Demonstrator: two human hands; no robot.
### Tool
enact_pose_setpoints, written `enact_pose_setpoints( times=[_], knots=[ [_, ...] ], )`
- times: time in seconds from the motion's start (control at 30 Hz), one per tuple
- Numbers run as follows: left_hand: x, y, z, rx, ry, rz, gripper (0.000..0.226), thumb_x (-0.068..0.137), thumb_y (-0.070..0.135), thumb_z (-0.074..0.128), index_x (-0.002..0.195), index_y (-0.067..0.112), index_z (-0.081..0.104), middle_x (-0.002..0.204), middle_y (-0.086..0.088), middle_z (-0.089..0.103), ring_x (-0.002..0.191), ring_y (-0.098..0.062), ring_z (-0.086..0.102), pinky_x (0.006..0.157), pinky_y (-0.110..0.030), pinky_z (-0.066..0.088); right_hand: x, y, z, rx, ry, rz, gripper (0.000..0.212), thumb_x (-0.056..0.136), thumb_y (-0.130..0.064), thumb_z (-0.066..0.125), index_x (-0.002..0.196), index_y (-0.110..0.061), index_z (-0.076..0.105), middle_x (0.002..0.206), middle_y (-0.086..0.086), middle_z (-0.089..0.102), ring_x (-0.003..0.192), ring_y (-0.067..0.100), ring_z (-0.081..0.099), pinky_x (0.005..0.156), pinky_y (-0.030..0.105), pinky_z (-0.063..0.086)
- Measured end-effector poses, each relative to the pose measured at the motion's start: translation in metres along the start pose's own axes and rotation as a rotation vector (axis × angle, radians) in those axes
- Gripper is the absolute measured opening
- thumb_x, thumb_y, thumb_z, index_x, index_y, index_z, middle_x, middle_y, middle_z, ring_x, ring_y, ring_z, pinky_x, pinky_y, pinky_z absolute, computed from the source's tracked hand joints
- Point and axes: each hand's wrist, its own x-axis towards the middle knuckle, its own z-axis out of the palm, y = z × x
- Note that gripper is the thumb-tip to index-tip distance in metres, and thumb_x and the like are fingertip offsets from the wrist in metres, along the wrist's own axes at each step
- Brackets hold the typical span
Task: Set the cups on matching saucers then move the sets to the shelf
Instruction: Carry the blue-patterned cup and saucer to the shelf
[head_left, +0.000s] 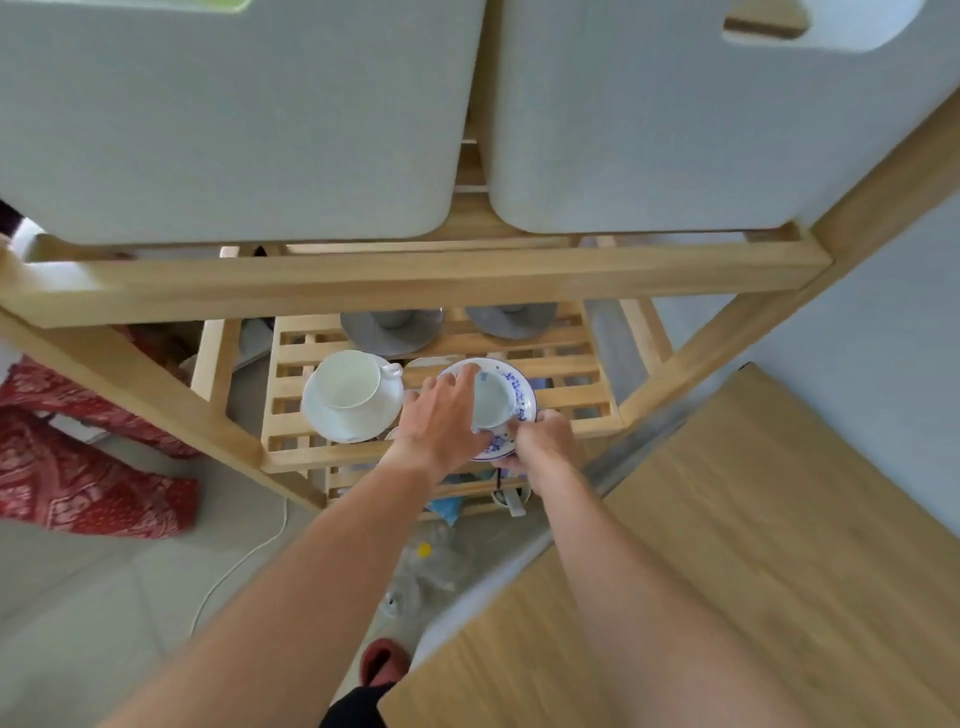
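Note:
A blue-patterned cup (492, 400) stands on its matching blue-patterned saucer (521, 388) over the slatted wooden shelf (566, 400). My left hand (441, 421) grips the cup and the saucer's left rim. My right hand (543, 441) holds the saucer's near edge from below. To the left, a plain white cup (345, 379) rests on a white saucer (317, 415) on the same shelf. Two grey cup-and-saucer sets (387, 327) (511, 317) stand at the back of the shelf, partly hidden by the rail above.
Two large grey bins (234, 114) (701, 119) fill the shelf level above, behind a wooden rail (415, 283). A wooden table (727, 545) lies at the right. Red patterned cloth (78, 467), a white cable (244, 556) and clear plastic bottles (426, 566) are on the floor.

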Motion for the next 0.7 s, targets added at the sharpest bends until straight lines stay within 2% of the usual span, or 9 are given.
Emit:
enact_pose_setpoints(
  times=[0.1, 0.23, 0.33, 0.47, 0.53, 0.6, 0.7],
  knots=[
    [0.017, -0.008, 0.002, -0.001, 0.021, 0.003, 0.079, 0.073, 0.045, 0.074, 0.137, 0.021, 0.035, 0.126, -0.008, 0.059, 0.116, -0.032, 0.054, 0.093, -0.044, 0.040, 0.014, -0.007, 0.008, -0.016, -0.016, 0.017, 0.013, 0.093, -0.001, 0.057, 0.106, -0.002, 0.059, 0.113, 0.019, 0.060, 0.080, 0.033, 0.067, 0.041, 0.032, 0.056],
    [0.033, -0.013, 0.001, -0.001, 0.037, 0.013, 0.078, 0.073, 0.042, 0.075, 0.137, 0.020, 0.036, 0.125, -0.008, 0.060, 0.115, -0.033, 0.055, 0.094, -0.043, 0.039, 0.028, -0.012, 0.015, -0.008, 0.010, 0.005, 0.011, 0.091, -0.006, 0.067, 0.098, 0.001, 0.062, 0.111, 0.019, 0.062, 0.090, 0.039, 0.069, 0.048, 0.044, 0.061],
    [0.037, -0.014, 0.001, 0.008, 0.047, 0.010, 0.075, 0.073, 0.040, 0.075, 0.134, 0.021, 0.037, 0.124, -0.008, 0.060, 0.113, -0.033, 0.056, 0.092, -0.042, 0.039, 0.036, -0.010, 0.017, -0.058, 0.025, -0.021, 0.015, 0.087, -0.010, 0.074, 0.093, 0.001, 0.067, 0.104, 0.019, 0.067, 0.080, 0.037, 0.073, 0.052, 0.047, 0.062],
    [0.039, -0.015, 0.003, 0.009, 0.052, 0.013, 0.074, 0.073, 0.040, 0.075, 0.134, 0.020, 0.037, 0.126, -0.009, 0.059, 0.112, -0.034, 0.056, 0.092, -0.043, 0.040, 0.039, -0.010, 0.019, -0.189, 0.074, -0.105, 0.015, 0.084, -0.015, 0.076, 0.084, -0.004, 0.066, 0.094, 0.014, 0.071, 0.074, 0.030, 0.073, 0.055, 0.043, 0.063],
    [0.042, -0.015, 0.005, 0.013, 0.048, 0.014, 0.078, 0.074, 0.041, 0.075, 0.137, 0.019, 0.035, 0.129, -0.010, 0.059, 0.112, -0.034, 0.056, 0.091, -0.043, 0.040, 0.035, -0.015, 0.016, -0.279, 0.078, -0.159, 0.019, 0.086, -0.018, 0.075, 0.081, -0.005, 0.063, 0.090, 0.010, 0.070, 0.071, 0.026, 0.071, 0.051, 0.037, 0.062],
    [0.041, -0.014, 0.005, 0.034, 0.053, 0.023, 0.088, 0.075, 0.044, 0.074, 0.145, 0.017, 0.028, 0.133, -0.012, 0.056, 0.115, -0.034, 0.055, 0.094, -0.043, 0.041, 0.033, -0.017, 0.013, -0.292, 0.062, -0.175, 0.019, 0.088, -0.020, 0.073, 0.087, -0.002, 0.065, 0.092, 0.011, 0.069, 0.065, 0.023, 0.068, 0.038, 0.025, 0.054],
    [0.036, -0.016, 0.005, 0.050, 0.066, 0.013, 0.102, 0.075, 0.049, 0.074, 0.152, 0.015, 0.017, 0.137, -0.014, 0.052, 0.120, -0.035, 0.052, 0.097, -0.043, 0.041, 0.030, -0.016, 0.012, -0.242, 0.066, -0.175, 0.027, 0.092, -0.021, 0.067, 0.103, 0.003, 0.065, 0.101, 0.014, 0.068, 0.069, 0.030, 0.072, 0.034, 0.021, 0.049]
  ],
)
